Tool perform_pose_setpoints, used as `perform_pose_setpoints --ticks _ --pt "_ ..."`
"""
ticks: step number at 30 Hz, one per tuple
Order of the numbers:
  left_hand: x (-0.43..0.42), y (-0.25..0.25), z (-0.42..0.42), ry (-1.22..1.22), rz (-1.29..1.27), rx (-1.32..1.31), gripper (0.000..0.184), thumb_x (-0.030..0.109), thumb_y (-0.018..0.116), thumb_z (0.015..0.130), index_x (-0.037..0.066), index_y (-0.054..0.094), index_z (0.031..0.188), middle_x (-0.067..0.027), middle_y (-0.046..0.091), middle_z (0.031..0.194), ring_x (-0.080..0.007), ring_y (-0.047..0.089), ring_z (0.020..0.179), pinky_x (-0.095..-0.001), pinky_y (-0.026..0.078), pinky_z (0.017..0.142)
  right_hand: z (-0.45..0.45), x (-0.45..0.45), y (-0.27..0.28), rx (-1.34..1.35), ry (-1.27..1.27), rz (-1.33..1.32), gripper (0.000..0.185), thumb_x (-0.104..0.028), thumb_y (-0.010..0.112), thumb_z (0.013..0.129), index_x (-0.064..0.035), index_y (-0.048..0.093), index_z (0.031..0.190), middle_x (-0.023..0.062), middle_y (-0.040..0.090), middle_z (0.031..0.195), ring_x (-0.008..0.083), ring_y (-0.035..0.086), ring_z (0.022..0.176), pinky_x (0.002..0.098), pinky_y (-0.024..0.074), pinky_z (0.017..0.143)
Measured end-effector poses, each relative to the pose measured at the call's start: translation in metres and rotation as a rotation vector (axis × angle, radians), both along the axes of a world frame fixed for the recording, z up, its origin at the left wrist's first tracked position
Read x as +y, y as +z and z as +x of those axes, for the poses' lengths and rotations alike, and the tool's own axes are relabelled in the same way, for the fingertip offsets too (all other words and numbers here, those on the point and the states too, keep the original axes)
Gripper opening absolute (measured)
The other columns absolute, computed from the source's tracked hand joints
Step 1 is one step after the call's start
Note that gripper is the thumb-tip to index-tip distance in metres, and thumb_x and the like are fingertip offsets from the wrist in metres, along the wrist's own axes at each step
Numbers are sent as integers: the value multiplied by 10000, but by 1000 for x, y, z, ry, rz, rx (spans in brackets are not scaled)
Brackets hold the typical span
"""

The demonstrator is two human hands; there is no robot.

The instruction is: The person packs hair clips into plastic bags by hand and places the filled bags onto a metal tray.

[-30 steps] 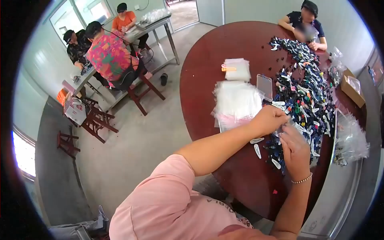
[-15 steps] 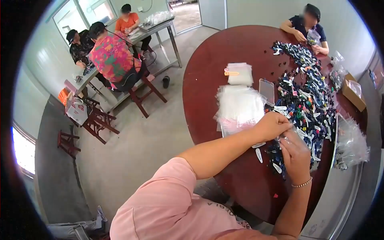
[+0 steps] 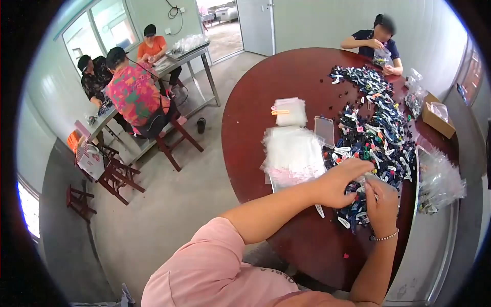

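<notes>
Both my hands meet over the near end of a large heap of hair clips [image 3: 381, 133], mostly dark and white with some bright ones. My left hand [image 3: 341, 181] reaches in from the left, its fingers curved around one side of a clear plastic bag [image 3: 362, 178]. From the near right, my right hand [image 3: 383, 204] grips the same bag between bent fingers and thumb. Most of the bag is hidden by the hands, and its contents do not show. Loose white clips lie beneath, such as one clip [image 3: 343, 222] by my right hand.
Stacked clear bags [image 3: 294, 151] lie left of the heap, beside a clear plastic box [image 3: 324, 130]. Filled bags [image 3: 440, 179] and a cardboard box [image 3: 439, 120] are at the right. A co-worker [image 3: 376, 46] sits across the dark red table [image 3: 250, 128]; several others work at a metal table.
The view has shifted, so the room appears lower and further left. My left hand's thumb and fingers have spread further apart around the bag. My right hand still grips it.
</notes>
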State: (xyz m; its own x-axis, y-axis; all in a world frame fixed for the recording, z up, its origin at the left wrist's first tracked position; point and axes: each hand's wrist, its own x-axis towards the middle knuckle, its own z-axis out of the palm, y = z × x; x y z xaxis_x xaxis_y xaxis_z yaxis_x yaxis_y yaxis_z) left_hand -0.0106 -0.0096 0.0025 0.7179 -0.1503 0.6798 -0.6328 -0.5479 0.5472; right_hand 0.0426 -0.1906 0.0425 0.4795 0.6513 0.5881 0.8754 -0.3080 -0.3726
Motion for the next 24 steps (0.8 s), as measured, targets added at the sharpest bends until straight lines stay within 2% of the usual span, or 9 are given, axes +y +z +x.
perform_pose_setpoints --ticks 3,7,11,14,17,20,24 --pt "-5 0 1 -35 16 43 639 30 656 694 2 480 1307 -197 531 1260 -378 480 1195 -446 371 1031 -9 4 12 138 27 -74 133 -86 581 877 9 671 895 173 675 868 369 642 796 406 511 722" --pt "-1 -4 4 -3 29 44 588 -7 666 666 -2 528 1237 -188 582 1129 -379 543 1066 -429 431 939 -16 10 1 57 112 -28 102 -86 640 819 3 672 855 173 668 841 361 637 762 421 499 684" --pt "1 4 4 -39 69 115 589 -1 678 653 3 540 1226 -189 578 1111 -375 538 1068 -423 433 934 -22 16 7 26 204 51 100 -79 645 808 4 668 859 178 665 843 358 634 762 423 494 680" --pt "-2 6 -3 -118 40 163 584 -9 664 653 -8 541 1224 -186 574 1091 -378 530 1068 -426 437 924 -21 12 7 86 223 -72 97 -33 609 816 25 656 878 184 663 827 359 642 763 398 500 675" --pt "-2 5 -2 -123 45 128 583 -8 659 657 -20 536 1227 -190 579 1084 -381 538 1060 -428 441 922 -21 12 4 98 206 -73 90 -37 614 814 24 657 864 180 666 829 358 641 763 400 497 670" --pt "-3 2 -2 -115 68 178 590 5 665 666 -26 530 1239 -197 588 1076 -382 549 1052 -431 444 921 -19 11 1 73 220 -82 102 -81 635 810 -11 671 875 158 660 822 350 627 765 410 492 694" --pt "-3 11 -7 -109 78 268 610 22 669 676 -32 519 1265 -212 597 1092 -383 552 1061 -432 442 925 -17 11 4 71 204 -122 98 -81 635 812 -10 669 870 159 661 825 353 625 770 406 490 698"
